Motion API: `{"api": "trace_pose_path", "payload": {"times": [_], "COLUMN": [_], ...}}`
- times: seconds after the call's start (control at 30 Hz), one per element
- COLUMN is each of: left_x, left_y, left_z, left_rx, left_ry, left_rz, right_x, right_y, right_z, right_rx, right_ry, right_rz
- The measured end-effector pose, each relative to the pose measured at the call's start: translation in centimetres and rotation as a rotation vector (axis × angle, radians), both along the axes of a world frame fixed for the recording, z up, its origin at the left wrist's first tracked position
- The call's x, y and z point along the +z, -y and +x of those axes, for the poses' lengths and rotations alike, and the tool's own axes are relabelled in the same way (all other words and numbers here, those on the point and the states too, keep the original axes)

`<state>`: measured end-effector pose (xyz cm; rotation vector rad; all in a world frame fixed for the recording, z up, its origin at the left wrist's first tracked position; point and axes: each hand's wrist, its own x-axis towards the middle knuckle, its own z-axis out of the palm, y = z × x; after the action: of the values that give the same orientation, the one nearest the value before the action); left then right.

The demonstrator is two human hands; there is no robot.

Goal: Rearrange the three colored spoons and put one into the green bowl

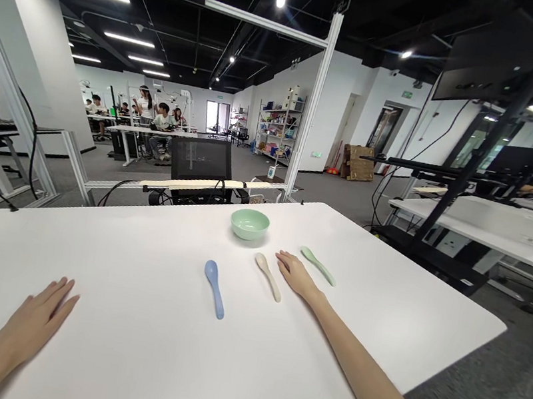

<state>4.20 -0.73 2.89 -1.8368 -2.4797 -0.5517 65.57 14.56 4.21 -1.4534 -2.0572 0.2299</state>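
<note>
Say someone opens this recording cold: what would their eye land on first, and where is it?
Probably the pale green bowl near the far edge of the white table, with the blue spoon, beige spoon and green spoon fanned out on its near side. Next come the bare hands: the right hand between the beige and green spoons, the left hand well apart at lower left.

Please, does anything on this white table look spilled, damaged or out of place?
Nothing stands out: the green bowl stands upright, the blue spoon, beige spoon and green spoon lie apart, and no spill or damage shows.
</note>
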Motion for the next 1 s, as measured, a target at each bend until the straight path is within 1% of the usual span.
{"api": "trace_pose_path", "payload": {"times": [0.07, 0.17, 0.27, 0.37, 0.5, 0.6, 0.7, 0.77, 0.87, 1.0], "left_x": [0.1, 0.3, 0.7, 1.0, 0.8, 0.3, -0.3, -0.7, -1.2, -1.4], "left_y": [0.0, 0.0, 0.2, 0.3, 0.3, 0.1, -0.2, -0.3, -0.5, -0.5], "left_z": [0.0, 0.2, 0.6, 0.8, 0.6, 0.2, -0.2, -0.6, -1.0, -1.0], "left_rx": [0.000, 0.004, -0.015, -0.030, -0.016, -0.031, -0.029, -0.029, -0.040, -0.040], "left_ry": [-0.009, -0.015, -0.003, 0.005, 0.014, 0.017, 0.030, 0.035, 0.031, 0.024], "left_rz": [-0.011, -0.002, 0.011, -0.013, -0.040, -0.010, -0.009, -0.020, -0.005, -0.005], "right_x": [0.4, 1.4, 2.7, 3.5, 3.3, 3.0, 3.5, 4.7, 7.6, 11.8], "right_y": [0.2, 1.0, 2.5, 4.5, 6.6, 6.8, 5.8, 4.5, 1.6, -2.7], "right_z": [-0.1, -0.6, -1.6, -3.3, -5.2, -5.3, -4.6, -4.2, -4.4, -6.3], "right_rx": [-0.001, -0.029, -0.063, -0.081, -0.086, -0.088, -0.120, -0.122, -0.122, -0.155], "right_ry": [-0.006, -0.034, -0.100, -0.132, -0.104, -0.129, -0.154, -0.149, -0.074, 0.122], "right_rz": [-0.003, -0.005, -0.011, -0.081, -0.134, -0.147, -0.096, -0.031, 0.020, -0.023]}}
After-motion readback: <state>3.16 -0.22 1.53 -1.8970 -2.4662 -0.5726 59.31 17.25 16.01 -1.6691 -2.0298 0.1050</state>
